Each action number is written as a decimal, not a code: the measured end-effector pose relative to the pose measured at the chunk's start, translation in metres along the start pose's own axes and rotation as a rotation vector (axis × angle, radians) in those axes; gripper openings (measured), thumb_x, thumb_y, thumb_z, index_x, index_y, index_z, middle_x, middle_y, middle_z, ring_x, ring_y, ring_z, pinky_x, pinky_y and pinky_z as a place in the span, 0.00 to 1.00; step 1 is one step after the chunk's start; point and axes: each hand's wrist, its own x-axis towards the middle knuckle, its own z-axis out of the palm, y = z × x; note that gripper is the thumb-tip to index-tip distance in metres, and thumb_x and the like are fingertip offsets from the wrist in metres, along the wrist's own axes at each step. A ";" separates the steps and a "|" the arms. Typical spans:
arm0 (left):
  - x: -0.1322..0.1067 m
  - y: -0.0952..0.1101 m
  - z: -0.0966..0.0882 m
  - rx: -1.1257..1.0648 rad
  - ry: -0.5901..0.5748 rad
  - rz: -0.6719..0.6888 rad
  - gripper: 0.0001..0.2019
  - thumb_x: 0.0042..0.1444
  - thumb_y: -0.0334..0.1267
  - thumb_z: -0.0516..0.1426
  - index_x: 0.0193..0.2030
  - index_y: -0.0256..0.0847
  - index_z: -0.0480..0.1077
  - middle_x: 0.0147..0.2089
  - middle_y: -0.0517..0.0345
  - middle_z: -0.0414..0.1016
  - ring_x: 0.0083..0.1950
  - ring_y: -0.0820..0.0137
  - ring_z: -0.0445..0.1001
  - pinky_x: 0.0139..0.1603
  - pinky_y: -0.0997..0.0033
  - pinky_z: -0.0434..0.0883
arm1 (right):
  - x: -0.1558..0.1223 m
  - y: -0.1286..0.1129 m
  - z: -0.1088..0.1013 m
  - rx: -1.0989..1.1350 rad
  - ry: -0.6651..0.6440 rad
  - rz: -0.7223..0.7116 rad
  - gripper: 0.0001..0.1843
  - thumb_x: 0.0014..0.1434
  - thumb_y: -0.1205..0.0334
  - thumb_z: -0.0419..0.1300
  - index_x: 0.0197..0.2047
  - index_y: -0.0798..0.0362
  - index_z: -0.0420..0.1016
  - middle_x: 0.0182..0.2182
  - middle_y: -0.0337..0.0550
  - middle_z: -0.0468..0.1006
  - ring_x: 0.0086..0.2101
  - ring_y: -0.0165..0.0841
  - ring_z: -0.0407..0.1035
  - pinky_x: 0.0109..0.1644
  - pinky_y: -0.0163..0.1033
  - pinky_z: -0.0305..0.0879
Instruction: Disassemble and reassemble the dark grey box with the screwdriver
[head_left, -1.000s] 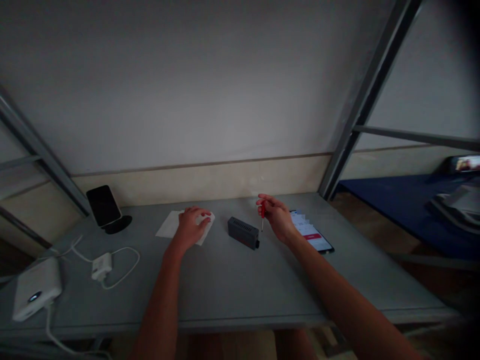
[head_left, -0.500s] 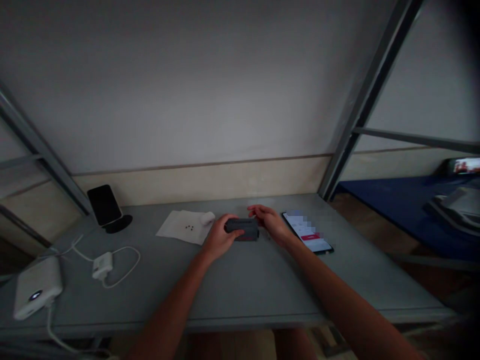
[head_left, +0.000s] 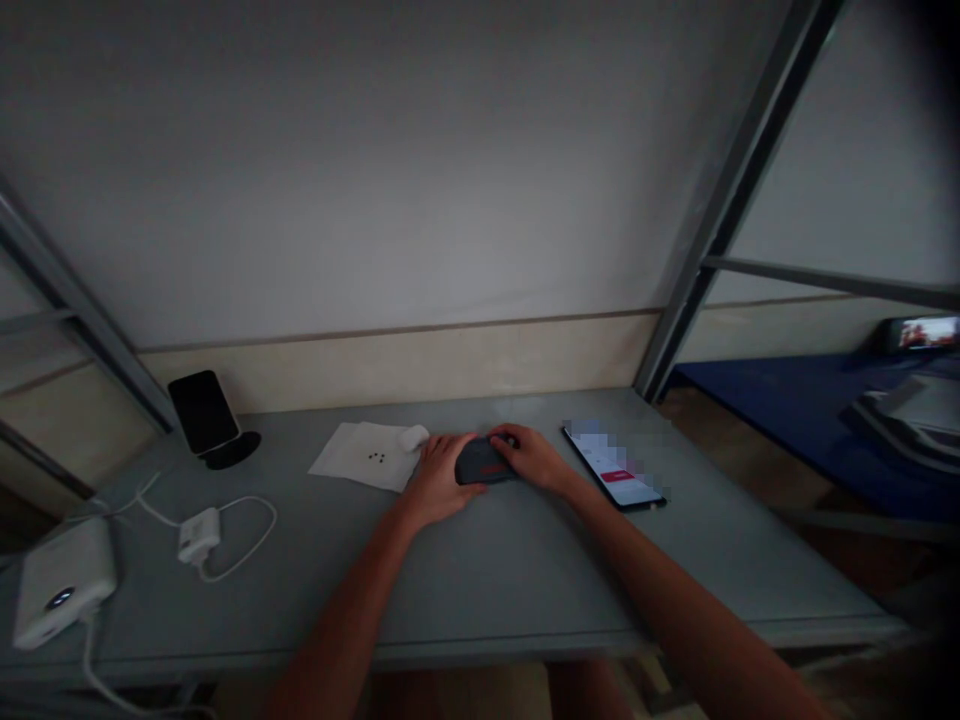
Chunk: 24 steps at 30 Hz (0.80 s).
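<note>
A small dark grey box-like device (head_left: 486, 460) with a faint reddish mark on its upper face rests low over the middle of the desk. My left hand (head_left: 442, 478) is wrapped round its left end, thumb along the near edge. At the upper right corner, my right hand (head_left: 529, 455) has its fingers curled against the device. Just left of my left hand lies white paper (head_left: 352, 450) with several tiny dark pieces (head_left: 377, 458) on it and a crumpled white lump (head_left: 413, 437) at its right corner. What the device is, I cannot make out.
A lit phone (head_left: 615, 467) lies right of my right hand. At the left are a dark-screened phone (head_left: 202, 412) on a stand, a white adapter (head_left: 199, 535) with a looping cable and a white power bank (head_left: 66, 580). Metal posts (head_left: 694, 220) frame the grey desk (head_left: 510, 590).
The device has been turned: its row of holes no longer shows, and a flat face with a reddish mark does. My right hand has closed in onto its right end.
</note>
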 end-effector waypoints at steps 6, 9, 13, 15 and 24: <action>-0.001 -0.001 0.005 0.042 0.034 -0.072 0.38 0.48 0.46 0.70 0.65 0.46 0.63 0.61 0.47 0.70 0.62 0.51 0.64 0.64 0.49 0.60 | -0.001 0.006 -0.004 -0.189 0.082 0.054 0.14 0.66 0.57 0.56 0.47 0.55 0.79 0.38 0.51 0.81 0.39 0.38 0.75 0.48 0.41 0.67; -0.001 0.004 0.005 0.055 0.040 -0.095 0.35 0.51 0.45 0.68 0.65 0.46 0.63 0.61 0.46 0.70 0.62 0.51 0.65 0.64 0.48 0.60 | -0.002 0.010 -0.003 -0.188 0.079 0.110 0.17 0.64 0.52 0.59 0.49 0.54 0.77 0.30 0.47 0.81 0.31 0.38 0.75 0.37 0.39 0.65; -0.001 0.008 0.002 0.000 -0.005 -0.041 0.36 0.50 0.41 0.69 0.66 0.46 0.63 0.60 0.47 0.70 0.62 0.53 0.65 0.64 0.50 0.62 | -0.002 0.011 -0.004 -0.156 0.139 0.133 0.14 0.60 0.56 0.65 0.48 0.51 0.78 0.25 0.43 0.79 0.26 0.35 0.72 0.32 0.38 0.60; -0.001 0.008 0.001 -0.023 -0.013 -0.021 0.37 0.49 0.40 0.69 0.66 0.46 0.62 0.60 0.48 0.70 0.62 0.53 0.65 0.65 0.51 0.63 | -0.002 0.009 -0.006 -0.150 0.171 0.130 0.13 0.59 0.58 0.65 0.46 0.51 0.78 0.23 0.41 0.77 0.24 0.34 0.70 0.30 0.37 0.59; 0.001 0.003 -0.002 -0.077 -0.056 -0.033 0.41 0.47 0.42 0.70 0.67 0.48 0.61 0.63 0.49 0.70 0.62 0.53 0.65 0.63 0.52 0.64 | -0.010 -0.005 -0.011 -0.217 -0.080 -0.205 0.30 0.55 0.50 0.69 0.59 0.51 0.74 0.54 0.53 0.73 0.53 0.44 0.69 0.59 0.48 0.63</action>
